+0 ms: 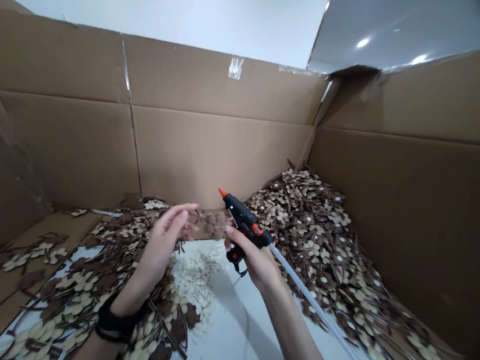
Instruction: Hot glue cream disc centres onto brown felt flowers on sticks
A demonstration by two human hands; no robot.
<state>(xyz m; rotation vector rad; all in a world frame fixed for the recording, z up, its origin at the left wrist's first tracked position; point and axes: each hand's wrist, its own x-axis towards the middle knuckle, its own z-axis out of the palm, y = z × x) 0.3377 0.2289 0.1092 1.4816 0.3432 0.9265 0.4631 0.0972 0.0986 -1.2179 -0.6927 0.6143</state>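
Observation:
My right hand grips a black hot glue gun with an orange nozzle that points up and to the left. A long translucent glue stick runs out of its back end. My left hand, with a black band at the wrist, pinches the thin stem of a brown flower-shaped piece. The flower hangs between my two hands, its right edge close to the fingers of my right hand; whether they touch it I cannot tell. Motion blurs the left fingertips.
A pile of small white discs lies on the white board. Loose beige and brown flower pieces spread at left. A tall heap of layered flowers, several with white centres, stands at right. Cardboard walls enclose the work area.

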